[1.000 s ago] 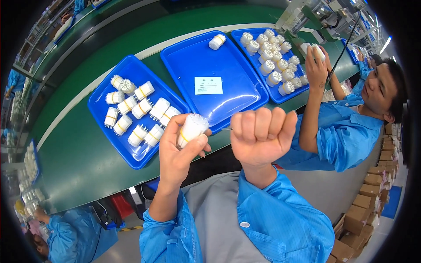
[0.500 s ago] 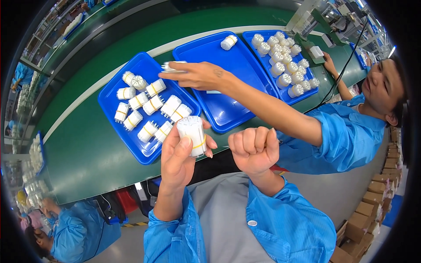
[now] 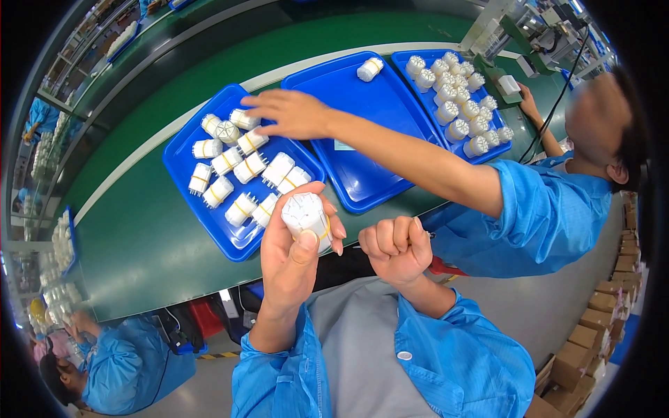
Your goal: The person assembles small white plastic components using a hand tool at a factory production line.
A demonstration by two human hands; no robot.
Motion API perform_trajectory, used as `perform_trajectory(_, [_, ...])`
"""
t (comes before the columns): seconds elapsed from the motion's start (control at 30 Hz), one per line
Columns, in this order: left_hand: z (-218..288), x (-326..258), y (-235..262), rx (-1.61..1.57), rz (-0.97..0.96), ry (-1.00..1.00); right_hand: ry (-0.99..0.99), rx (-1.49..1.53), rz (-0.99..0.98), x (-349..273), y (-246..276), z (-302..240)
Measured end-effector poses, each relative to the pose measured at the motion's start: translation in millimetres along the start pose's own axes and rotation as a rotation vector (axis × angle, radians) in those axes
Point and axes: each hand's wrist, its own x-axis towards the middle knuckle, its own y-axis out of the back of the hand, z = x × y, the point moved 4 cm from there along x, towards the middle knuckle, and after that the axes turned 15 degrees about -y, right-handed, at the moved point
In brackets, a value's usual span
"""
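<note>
My left hand (image 3: 296, 251) is closed around a white cylindrical bundle (image 3: 304, 212) of plastic pieces with a yellow rubber band round it. Its segmented end is turned up toward me, and my thumb presses on its side. Just to the right, my right hand (image 3: 397, 251) is curled into a fist, apart from the bundle; whatever its fingers hold, if anything, is hidden. Beyond my left hand, a blue tray (image 3: 182, 202) carries several similar banded bundles (image 3: 249, 167), most lying on their sides with prongs showing at one end.
A co-worker's arm (image 3: 418, 153) reaches in from the right, the hand (image 3: 293, 115) over the left tray's far corner. A middle blue tray (image 3: 355, 104) bears one bundle (image 3: 370, 69); a right tray (image 3: 435, 118) holds several upright ones. All stand on a green work surface (image 3: 132, 258).
The co-worker's hand has moved left, and the bundle it carried now lies in the left tray by its fingers. My left hand has tipped its bundle, turning the end more toward me.
</note>
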Motion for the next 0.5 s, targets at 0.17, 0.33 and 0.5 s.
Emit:
perform_trajectory(0.17, [0.4,-0.2,0.7,-0.025,0.016,0.023,-0.022,-0.016,0.026,-2.4,4.0,3.9])
perform_trajectory(0.33, [0.1,-0.9,2.4,-0.133,0.052,0.066,-0.041,-0.009,0.051,-3.5,3.4,6.6])
perform_trajectory(0.5, [0.0,-2.7,3.0,-0.179,0.027,0.076,-0.054,-0.014,0.039,-4.8,3.1,6.9])
